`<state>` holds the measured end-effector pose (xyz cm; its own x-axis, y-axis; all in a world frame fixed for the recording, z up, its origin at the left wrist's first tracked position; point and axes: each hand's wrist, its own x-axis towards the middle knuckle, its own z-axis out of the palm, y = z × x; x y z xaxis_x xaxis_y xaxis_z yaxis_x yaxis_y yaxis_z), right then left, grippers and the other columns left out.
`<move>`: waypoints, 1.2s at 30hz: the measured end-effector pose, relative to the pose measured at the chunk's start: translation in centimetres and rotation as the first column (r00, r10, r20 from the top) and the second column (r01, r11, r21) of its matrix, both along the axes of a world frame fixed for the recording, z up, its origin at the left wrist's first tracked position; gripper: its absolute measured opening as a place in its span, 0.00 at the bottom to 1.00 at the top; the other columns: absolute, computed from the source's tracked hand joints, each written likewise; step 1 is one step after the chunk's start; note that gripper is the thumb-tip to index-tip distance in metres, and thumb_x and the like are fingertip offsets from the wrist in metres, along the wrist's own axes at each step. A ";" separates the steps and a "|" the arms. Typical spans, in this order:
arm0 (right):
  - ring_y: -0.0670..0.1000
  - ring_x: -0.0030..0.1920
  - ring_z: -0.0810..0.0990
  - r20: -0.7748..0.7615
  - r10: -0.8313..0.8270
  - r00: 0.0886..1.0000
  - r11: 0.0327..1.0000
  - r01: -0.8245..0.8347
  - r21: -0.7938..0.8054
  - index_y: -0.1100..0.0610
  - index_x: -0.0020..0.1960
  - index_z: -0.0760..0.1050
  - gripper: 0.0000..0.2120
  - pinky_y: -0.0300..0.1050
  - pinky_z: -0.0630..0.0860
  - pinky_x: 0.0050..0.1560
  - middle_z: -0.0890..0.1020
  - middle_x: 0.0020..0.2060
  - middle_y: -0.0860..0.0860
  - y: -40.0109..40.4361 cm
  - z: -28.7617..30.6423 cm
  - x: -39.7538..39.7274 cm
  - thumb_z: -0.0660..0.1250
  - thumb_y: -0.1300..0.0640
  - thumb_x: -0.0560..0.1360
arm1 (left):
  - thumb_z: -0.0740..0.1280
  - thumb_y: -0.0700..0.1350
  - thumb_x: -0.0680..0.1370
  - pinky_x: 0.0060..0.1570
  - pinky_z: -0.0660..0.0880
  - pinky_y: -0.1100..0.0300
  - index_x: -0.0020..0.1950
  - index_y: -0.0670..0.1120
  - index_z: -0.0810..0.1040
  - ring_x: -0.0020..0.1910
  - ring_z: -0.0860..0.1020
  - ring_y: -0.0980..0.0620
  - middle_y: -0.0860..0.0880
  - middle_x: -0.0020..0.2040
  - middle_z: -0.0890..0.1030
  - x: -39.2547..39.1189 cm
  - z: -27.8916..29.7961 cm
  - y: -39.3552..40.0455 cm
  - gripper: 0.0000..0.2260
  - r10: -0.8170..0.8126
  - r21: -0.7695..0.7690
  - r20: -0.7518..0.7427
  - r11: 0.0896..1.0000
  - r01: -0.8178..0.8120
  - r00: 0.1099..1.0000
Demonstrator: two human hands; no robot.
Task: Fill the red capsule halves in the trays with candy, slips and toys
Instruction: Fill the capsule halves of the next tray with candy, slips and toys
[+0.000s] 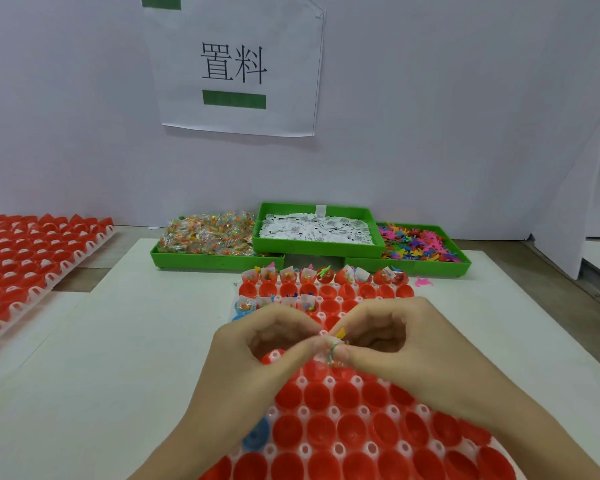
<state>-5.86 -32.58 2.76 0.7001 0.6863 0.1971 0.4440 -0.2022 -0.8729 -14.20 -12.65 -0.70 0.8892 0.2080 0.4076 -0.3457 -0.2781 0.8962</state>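
**Capsule filling station, mid-tray**

White wall panel (430, 116) behind everything, with a printed paper sign (234, 64) taped to it. Below that, the counter (136, 341) is covered in white sheet. Three green bins sit at the back: candy packets (208, 233) on the left, paper slips (317, 228) in the raised middle bin, little colorful plastic toys (418, 242) on the right. One pink toy (423, 282) lies loose on the counter just in front of that bin.

Main tray of red capsule halves (350, 431) is right in front of the person. Far row and part of the third row already have stuff in them; the near rows look bare red. A blue half (255, 434) sits at the tray's left edge.

Both hands are over the tray middle, fingertips meeting. Left hand (257, 348) and right hand (395, 341) both pinch a small clear candy packet (331, 351) between them, with a yellow bit (340, 332) poking up just above it.

Another tray of red halves (32, 258) sits far left, well apart.
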 end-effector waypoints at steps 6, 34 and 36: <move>0.46 0.43 0.87 0.053 -0.203 0.978 0.979 0.203 -0.001 0.49 0.45 0.86 0.03 0.41 0.82 0.50 0.88 0.40 0.48 -1.5 -0.4 2.7 0.78 0.55 0.73 | 0.57 0.59 0.84 0.65 0.70 0.66 0.58 0.50 0.85 0.59 0.78 0.61 0.58 0.55 0.85 3.1 0.7 0.5 0.20 -0.064 0.698 -0.038 0.713 0.072 0.997; 0.40 0.38 0.82 0.266 -0.163 0.950 0.815 0.282 -0.506 0.52 0.45 0.87 0.04 0.31 0.75 0.36 0.86 0.37 0.46 5.5 -0.1 8.6 0.80 0.57 0.70 | 0.47 0.66 0.84 0.72 0.65 0.60 0.69 0.54 0.79 0.67 0.72 0.63 0.60 0.66 0.80 4.5 -0.4 0.5 0.29 -0.099 0.863 -0.162 0.468 0.190 0.982; 0.41 0.36 0.83 0.238 -0.189 0.953 0.826 0.286 -0.486 0.50 0.43 0.86 0.05 0.32 0.73 0.36 0.86 0.36 0.46 5.2 0.1 8.6 0.81 0.55 0.69 | 0.47 0.65 0.84 0.72 0.65 0.61 0.69 0.53 0.80 0.67 0.72 0.63 0.59 0.66 0.80 4.5 -0.3 0.5 0.29 -0.103 0.863 -0.162 0.468 0.191 0.981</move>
